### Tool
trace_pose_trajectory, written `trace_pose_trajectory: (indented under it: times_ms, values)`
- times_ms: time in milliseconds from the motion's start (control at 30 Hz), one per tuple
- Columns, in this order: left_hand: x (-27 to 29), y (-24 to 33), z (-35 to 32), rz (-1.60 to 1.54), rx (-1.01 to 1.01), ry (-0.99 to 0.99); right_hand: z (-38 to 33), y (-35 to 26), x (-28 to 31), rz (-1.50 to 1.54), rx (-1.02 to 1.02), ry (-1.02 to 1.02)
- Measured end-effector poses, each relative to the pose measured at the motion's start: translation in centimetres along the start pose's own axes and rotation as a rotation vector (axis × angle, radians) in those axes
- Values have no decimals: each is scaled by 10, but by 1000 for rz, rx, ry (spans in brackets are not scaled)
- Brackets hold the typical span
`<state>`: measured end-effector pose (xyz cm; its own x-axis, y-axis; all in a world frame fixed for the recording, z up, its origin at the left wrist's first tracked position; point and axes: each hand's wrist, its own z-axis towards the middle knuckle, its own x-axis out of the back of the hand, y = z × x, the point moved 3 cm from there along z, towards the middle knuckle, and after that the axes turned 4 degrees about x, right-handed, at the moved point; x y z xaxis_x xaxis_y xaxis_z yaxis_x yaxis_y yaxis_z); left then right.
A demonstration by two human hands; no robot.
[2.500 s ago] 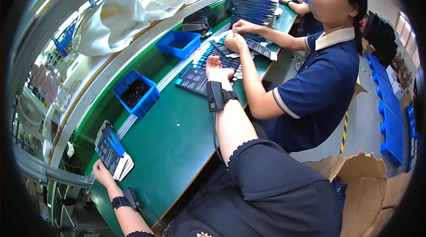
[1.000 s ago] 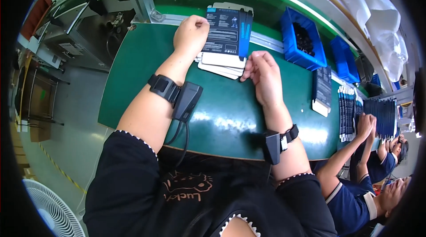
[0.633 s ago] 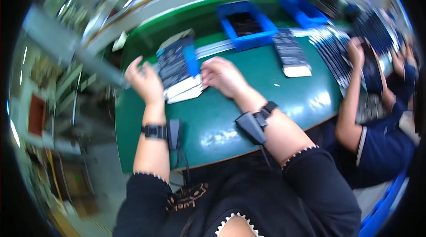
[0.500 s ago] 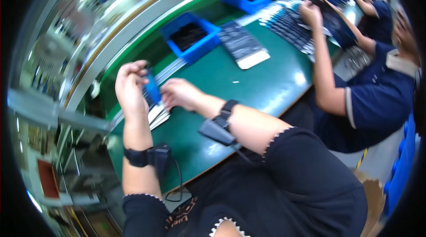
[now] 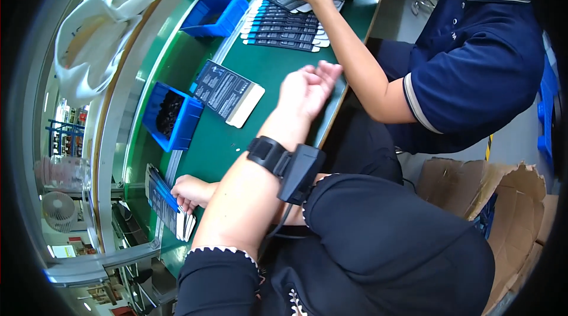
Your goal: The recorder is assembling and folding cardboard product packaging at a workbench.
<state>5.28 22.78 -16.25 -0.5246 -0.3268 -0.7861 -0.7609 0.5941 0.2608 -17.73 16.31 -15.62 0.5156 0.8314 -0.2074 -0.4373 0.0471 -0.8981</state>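
My left arm crosses over my right one. My left hand (image 5: 310, 91) is raised near the table's right edge, palm turned up, fingers loosely apart with nothing in them. At the left, my right hand (image 5: 192, 192) has its fingers curled at the edge of a flat carton in a small stack of dark-and-blue cartons (image 5: 163, 200) with white ends. Part of the right forearm is hidden behind the left. Another stack of flat dark cartons (image 5: 225, 91) lies between my hands, farther back on the table.
A blue bin (image 5: 183, 126) holds black pieces; a second blue bin (image 5: 219, 14) stands farther back. Several cartons (image 5: 284, 29) lie fanned on the green table (image 5: 260, 70). A co-worker's forearm (image 5: 355, 61) is close to my left hand. An open cardboard box (image 5: 503, 215) stands at the right.
The view has turned to the right. My left hand has let go of the blue item and swung right across my right arm. My right hand stays at the small stack of cartons.
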Motion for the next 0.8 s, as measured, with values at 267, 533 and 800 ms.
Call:
trace_pose_trajectory:
  times_ms: [267, 533, 800]
  values:
    - [17, 21, -1, 126, 179, -133, -22, -92, 243, -1178, 967, -820]
    - [4, 10, -19, 388, 31, 6, -96, -125, 254, -1391, 941, -801]
    - [41, 37, -172, 1189, 97, 190, -151, -136, 98, -1067, 745, 22]
